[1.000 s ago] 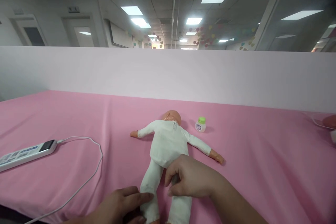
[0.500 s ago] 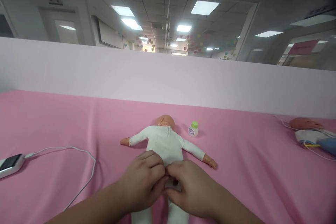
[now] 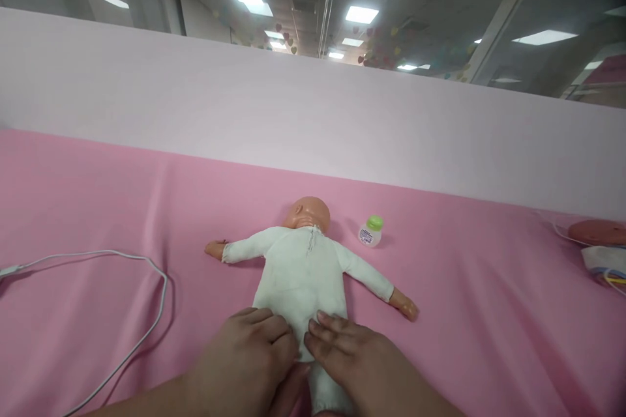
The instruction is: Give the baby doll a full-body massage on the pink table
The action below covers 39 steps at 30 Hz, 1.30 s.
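Note:
A baby doll (image 3: pixel 303 273) with a white cloth body and bare plastic head and hands lies with its arms spread, its head turned aside. Over the left side of its lower trunk is my left hand (image 3: pixel 254 355), its fingers bent and closed against the cloth, the fingertips hidden. My right hand (image 3: pixel 355 355) lies on the other side of the lower trunk with fingers stretched out, open and palm down. The two hands are close together but apart. Both hands hide much of the doll's hips and legs.
A small clear bottle (image 3: pixel 370 233) with a green cap stands right of the doll's head. A white cable (image 3: pixel 159 293) curves across the pink sheet (image 3: pixel 464 313) on the left. Another doll (image 3: pixel 599 232) lies at the right edge. A low white wall (image 3: pixel 313 117) closes off the back.
My hands were pinched together over the doll's lower trunk; now they are apart and lower in view. My right fingers have straightened onto the cloth. The view has tilted down.

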### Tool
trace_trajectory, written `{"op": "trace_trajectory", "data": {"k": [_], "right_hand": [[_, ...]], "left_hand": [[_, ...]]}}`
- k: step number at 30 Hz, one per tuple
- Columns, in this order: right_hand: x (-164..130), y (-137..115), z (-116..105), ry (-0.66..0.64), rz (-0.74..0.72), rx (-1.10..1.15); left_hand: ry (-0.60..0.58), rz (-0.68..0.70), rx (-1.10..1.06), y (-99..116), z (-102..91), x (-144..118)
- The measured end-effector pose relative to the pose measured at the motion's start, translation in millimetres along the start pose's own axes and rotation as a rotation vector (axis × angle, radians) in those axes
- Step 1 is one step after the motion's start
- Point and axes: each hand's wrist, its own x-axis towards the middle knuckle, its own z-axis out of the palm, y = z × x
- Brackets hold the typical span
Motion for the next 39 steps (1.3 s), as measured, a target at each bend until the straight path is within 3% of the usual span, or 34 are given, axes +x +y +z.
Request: {"op": "trace_trajectory", "data": {"k": [5,8,12,16,23,29,32,36,39], "right_hand": [[-7.2,0.1,-0.5,0.229,0.116,0.005],[-4.7,2.7,0.3,0.247,0.166,0.014],[0.9,-3.1,-5.2,0.176,0.167,0.052],[1.1,-9.8,-7.2,0.186,0.157,0.068],[5.2,7.3,4.8,0.347,0.122,0.057],[15.3,11.9,9.1,0.292,0.152,0.085],[15.1,7.5,2.4,0.300,0.163,0.109],[13.3,4.7,-16.6,0.326,0.052,0.130],[17.7,8.4,-27.6,0.328,0.033,0.159]], "left_hand": [[0.184,0.053,-0.027,-4.8,-8.5,5.8],[0.262,0.104,0.078,-9.6,-5.3,7.9],[0.110,0.048,0.126,-12.8,1.1,9.9],[0.002,-0.006,0.072,-11.7,-0.3,11.1],[0.017,0.030,0.189,-27.7,0.0,12.0],[-0.165,-0.059,0.145,-30.2,2.2,19.2],[-0.176,-0.085,0.121,-25.4,-3.8,23.3],[-0.120,-0.058,0.067,-22.3,-16.2,34.6],[-0.148,-0.113,0.100,-19.8,-24.6,48.4]]}}
